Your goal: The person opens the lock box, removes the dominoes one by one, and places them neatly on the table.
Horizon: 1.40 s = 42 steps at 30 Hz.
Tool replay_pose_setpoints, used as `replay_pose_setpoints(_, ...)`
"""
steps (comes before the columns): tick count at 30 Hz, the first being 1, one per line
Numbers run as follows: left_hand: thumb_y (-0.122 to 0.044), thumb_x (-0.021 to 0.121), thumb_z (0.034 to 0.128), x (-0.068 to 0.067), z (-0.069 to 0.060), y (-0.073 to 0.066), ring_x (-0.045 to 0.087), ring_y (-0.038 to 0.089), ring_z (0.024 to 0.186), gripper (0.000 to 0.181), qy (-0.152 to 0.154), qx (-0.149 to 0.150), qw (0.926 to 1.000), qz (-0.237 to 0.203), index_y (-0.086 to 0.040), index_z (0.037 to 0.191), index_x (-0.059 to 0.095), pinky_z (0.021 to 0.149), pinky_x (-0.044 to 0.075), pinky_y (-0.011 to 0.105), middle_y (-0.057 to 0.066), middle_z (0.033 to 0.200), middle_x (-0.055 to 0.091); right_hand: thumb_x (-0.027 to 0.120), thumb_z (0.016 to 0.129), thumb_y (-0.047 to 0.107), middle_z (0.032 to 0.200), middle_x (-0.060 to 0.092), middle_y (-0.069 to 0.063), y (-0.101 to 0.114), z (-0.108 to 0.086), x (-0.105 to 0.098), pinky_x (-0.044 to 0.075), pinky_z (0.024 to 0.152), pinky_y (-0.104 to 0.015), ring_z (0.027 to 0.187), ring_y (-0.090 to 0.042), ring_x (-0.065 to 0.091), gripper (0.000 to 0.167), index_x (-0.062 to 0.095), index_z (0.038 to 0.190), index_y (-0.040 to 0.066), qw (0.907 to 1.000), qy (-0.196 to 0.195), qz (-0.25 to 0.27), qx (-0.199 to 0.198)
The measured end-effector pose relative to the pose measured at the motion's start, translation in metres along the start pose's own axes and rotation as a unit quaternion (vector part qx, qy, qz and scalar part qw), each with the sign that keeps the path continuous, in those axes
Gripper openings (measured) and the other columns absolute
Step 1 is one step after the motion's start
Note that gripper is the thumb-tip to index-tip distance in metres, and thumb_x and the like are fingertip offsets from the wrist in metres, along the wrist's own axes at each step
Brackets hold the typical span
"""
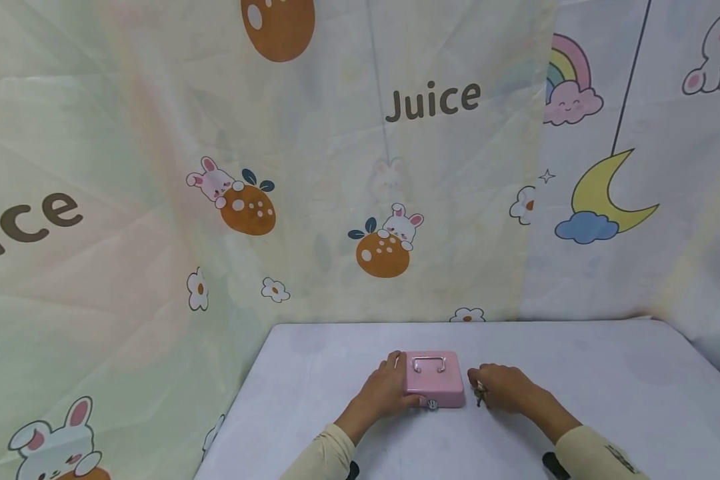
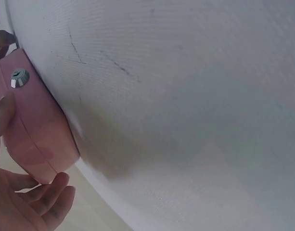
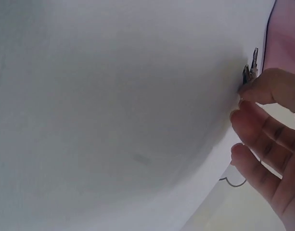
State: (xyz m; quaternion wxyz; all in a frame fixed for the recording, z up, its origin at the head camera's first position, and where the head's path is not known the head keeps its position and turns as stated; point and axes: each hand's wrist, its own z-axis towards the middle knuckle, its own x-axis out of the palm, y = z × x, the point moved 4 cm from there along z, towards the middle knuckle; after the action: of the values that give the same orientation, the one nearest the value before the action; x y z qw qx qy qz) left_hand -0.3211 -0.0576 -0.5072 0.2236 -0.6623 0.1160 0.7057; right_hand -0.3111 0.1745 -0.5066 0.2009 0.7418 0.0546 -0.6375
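Pink box with handle, on desk; lock at six o'clock. Left hand, nine o'clock: fingers spread around box's side, gripping. Right hand, three o'clock, just beside: fingers pinched on keys.

Your left hand grips the glossy pink rectangular box; your right hand pinches small metallic keys nearby.

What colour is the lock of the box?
The lock is silver, seen best in the left wrist view.
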Motion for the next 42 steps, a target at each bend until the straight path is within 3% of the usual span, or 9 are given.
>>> replay_pose_setpoints(6,-0.059,0.074,0.083,-0.0007,-0.0013,-0.0011,0.059,0.03,0.123,0.095,0.002,-0.001,1.0,-0.001,-0.001,0.15,0.038,0.095,0.055,0.041,0.016,0.148,0.048,0.08,0.079,0.001,0.082,0.058,0.004,-0.0001,-0.0005,0.0025,0.052,0.067,-0.038,0.072,-0.014,0.054,0.03,0.066,0.099,0.019,1.0,0.006,-0.005,-0.006)
replay_pose_setpoints(17,-0.057,0.074,0.0842,0.0004,0.0002,-0.0007,0.058,0.031,0.126,0.093,0.009,-0.007,0.9998,-0.014,-0.002,0.15,0.038,0.097,0.054,0.044,0.017,0.15,0.046,0.082,0.079,0.004,0.078,0.055,0.006,0.001,-0.001,0.0054,0.051,0.065,-0.035,0.067,-0.012,0.05,0.023,0.067,0.088,0.02,0.9993,-0.011,-0.033,-0.016)
replay_pose_setpoints(42,-0.058,0.074,0.084,0.0008,0.0,-0.0004,0.06,0.032,0.123,0.094,0.009,-0.008,0.9999,-0.008,-0.001,0.15,0.037,0.095,0.055,0.043,0.018,0.15,0.046,0.083,0.076,0.001,0.076,0.054,0.004,0.0,0.0014,0.002,0.05,0.065,-0.035,0.068,-0.014,0.049,0.025,0.064,0.084,0.016,0.9998,0.0,-0.012,-0.018)
